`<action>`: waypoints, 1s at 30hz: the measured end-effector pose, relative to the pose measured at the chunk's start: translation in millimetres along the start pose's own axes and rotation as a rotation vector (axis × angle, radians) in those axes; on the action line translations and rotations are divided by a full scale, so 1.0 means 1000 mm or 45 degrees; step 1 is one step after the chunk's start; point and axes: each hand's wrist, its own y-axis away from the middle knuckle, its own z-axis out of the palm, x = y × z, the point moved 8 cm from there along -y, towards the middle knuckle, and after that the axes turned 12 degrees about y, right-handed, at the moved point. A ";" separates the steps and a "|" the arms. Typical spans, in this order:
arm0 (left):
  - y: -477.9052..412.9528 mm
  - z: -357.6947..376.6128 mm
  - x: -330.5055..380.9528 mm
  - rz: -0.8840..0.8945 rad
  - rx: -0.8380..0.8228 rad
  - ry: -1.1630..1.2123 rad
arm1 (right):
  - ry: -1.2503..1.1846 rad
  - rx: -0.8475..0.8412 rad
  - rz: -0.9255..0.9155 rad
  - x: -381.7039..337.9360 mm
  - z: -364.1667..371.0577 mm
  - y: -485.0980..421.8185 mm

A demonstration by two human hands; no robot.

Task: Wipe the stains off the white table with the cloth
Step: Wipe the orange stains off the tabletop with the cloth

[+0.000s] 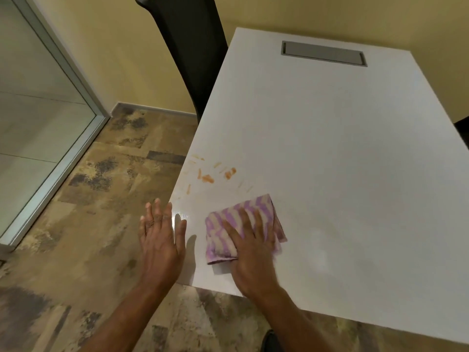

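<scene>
A folded purple-and-cream striped cloth (228, 224) lies flat on the white table (342, 161) near its front left corner. My right hand (250, 252) presses down on the cloth with fingers spread over it. Orange stains (212, 175) streak the table just beyond the cloth, close to the left edge. My left hand (160, 237) hovers open with fingers apart at the table's left edge, holding nothing, partly over the floor.
A grey metal cable hatch (323, 53) is set into the far end of the table. A black chair back (193, 49) stands against the table's left side. A glass partition (38, 97) with a metal frame runs along the left over the tiled floor (101, 199).
</scene>
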 end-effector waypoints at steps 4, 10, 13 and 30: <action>0.000 0.002 0.008 0.030 -0.030 0.012 | -0.159 0.078 0.028 0.023 -0.003 0.048; -0.003 0.009 0.013 0.066 -0.038 0.040 | -0.136 0.135 0.338 0.091 -0.001 0.080; -0.005 0.011 0.013 0.065 -0.057 0.053 | -0.081 0.127 0.483 0.114 -0.003 0.066; -0.010 0.015 0.001 0.066 -0.045 0.041 | -0.066 0.208 0.277 0.055 -0.002 -0.088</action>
